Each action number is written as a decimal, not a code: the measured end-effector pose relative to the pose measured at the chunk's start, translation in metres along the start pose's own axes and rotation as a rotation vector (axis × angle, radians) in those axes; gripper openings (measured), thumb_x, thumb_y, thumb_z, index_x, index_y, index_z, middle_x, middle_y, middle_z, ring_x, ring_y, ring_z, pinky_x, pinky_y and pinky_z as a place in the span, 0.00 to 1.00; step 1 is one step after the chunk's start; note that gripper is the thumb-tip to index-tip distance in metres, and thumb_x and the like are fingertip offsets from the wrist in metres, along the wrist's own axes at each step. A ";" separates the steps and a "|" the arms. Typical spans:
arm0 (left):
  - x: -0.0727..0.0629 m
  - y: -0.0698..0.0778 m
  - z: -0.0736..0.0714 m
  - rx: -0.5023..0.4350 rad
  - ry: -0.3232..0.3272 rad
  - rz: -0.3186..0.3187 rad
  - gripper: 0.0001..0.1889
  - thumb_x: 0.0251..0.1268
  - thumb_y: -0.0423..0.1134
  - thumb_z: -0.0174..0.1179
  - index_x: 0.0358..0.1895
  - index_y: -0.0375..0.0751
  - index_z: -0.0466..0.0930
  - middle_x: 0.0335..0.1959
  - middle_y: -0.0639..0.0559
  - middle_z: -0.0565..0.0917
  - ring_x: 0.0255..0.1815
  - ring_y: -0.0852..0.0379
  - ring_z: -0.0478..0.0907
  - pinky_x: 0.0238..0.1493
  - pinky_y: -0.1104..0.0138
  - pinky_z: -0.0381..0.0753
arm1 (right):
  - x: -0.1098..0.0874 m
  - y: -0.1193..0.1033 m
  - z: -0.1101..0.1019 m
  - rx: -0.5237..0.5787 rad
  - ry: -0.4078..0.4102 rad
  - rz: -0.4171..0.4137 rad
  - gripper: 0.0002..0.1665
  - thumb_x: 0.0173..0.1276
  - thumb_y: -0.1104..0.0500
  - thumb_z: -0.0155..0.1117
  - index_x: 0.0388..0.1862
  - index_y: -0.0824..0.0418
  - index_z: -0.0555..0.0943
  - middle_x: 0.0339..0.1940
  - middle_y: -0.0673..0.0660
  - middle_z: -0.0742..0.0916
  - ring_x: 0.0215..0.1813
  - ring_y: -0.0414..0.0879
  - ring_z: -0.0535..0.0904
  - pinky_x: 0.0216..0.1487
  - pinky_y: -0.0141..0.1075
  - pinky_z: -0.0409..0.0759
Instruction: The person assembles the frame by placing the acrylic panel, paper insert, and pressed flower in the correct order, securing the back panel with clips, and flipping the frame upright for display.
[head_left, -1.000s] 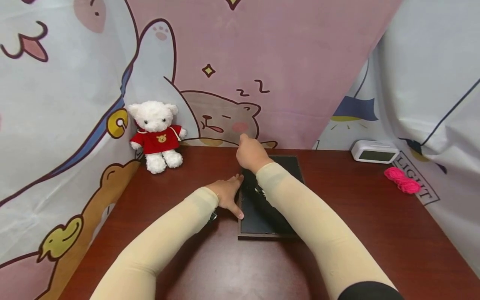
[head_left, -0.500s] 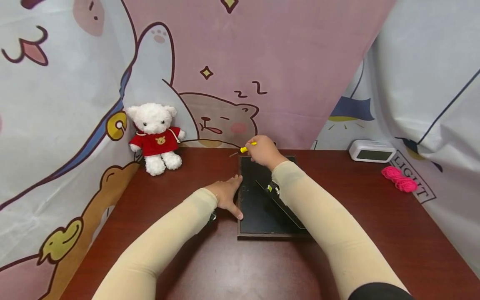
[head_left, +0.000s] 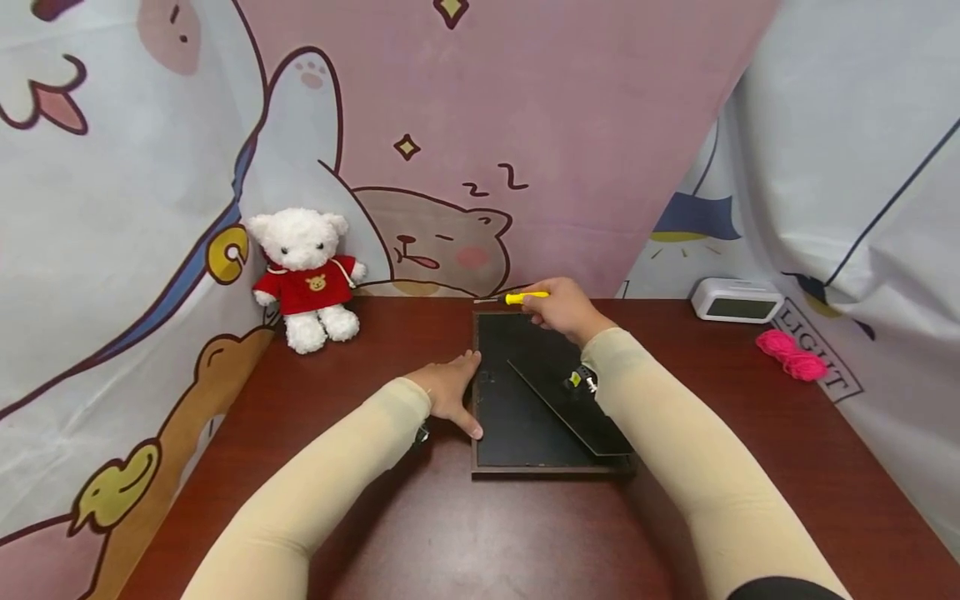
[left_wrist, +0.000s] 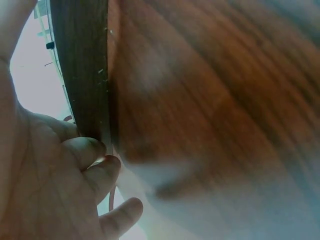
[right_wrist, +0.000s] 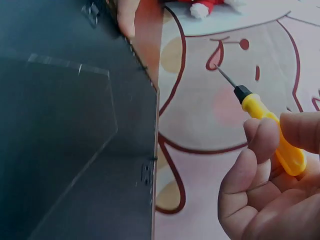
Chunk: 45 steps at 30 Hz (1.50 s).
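Note:
A black-backed picture frame (head_left: 517,433) with a dark brown edge lies face down on the table. Its flat stand leg (head_left: 558,396) sticks up at a slant from the back. My left hand (head_left: 446,387) rests along the frame's left side, thumb and fingers spread; in the left wrist view, fingers (left_wrist: 95,172) touch the brown edge. Over the frame's far end, my right hand (head_left: 566,310) holds a yellow-handled screwdriver (right_wrist: 257,107), its thin shaft pointing left. Small metal tabs (right_wrist: 146,174) show along the frame's rim in the right wrist view.
A white teddy bear (head_left: 306,279) in a red top sits at the back left. At the back right are a white digital clock (head_left: 737,301) and a pink yarn bundle (head_left: 792,355). A cartoon-printed cloth (head_left: 600,150) hangs behind the table (head_left: 405,525).
My right hand has moved right along the frame's far end, and the screwdriver has come into sight, turning level. The stand leg is now more visible. My left hand stays at the frame's edge.

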<state>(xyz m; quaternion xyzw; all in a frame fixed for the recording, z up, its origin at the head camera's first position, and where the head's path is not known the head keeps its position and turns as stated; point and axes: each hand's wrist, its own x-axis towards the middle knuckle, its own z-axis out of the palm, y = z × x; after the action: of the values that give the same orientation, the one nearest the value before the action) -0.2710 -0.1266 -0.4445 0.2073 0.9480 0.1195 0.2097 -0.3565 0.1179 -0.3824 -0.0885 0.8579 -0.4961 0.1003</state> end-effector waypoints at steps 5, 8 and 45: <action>-0.002 -0.003 0.001 -0.012 -0.002 0.004 0.78 0.41 0.71 0.81 0.88 0.43 0.38 0.89 0.43 0.44 0.88 0.50 0.45 0.84 0.48 0.53 | -0.004 0.015 -0.016 -0.001 0.038 0.024 0.20 0.82 0.56 0.62 0.66 0.63 0.83 0.55 0.66 0.89 0.38 0.50 0.83 0.46 0.43 0.86; -0.003 -0.005 0.001 -0.020 -0.007 -0.001 0.78 0.41 0.70 0.81 0.88 0.43 0.37 0.89 0.44 0.43 0.89 0.50 0.44 0.84 0.48 0.52 | -0.009 0.023 -0.027 0.002 0.074 0.035 0.21 0.82 0.54 0.62 0.67 0.62 0.83 0.57 0.65 0.89 0.39 0.50 0.83 0.51 0.47 0.87; -0.002 -0.001 0.000 -0.004 -0.006 0.001 0.78 0.41 0.70 0.81 0.88 0.43 0.37 0.89 0.44 0.44 0.89 0.49 0.44 0.84 0.43 0.52 | -0.085 0.178 -0.158 -0.622 0.217 0.240 0.24 0.72 0.54 0.65 0.51 0.76 0.86 0.52 0.74 0.88 0.44 0.65 0.81 0.43 0.50 0.77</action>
<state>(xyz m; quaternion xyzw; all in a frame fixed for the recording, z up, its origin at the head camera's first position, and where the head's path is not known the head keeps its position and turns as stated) -0.2693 -0.1282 -0.4440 0.2076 0.9470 0.1210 0.2130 -0.3252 0.3584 -0.4526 0.0401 0.9779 -0.2022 0.0342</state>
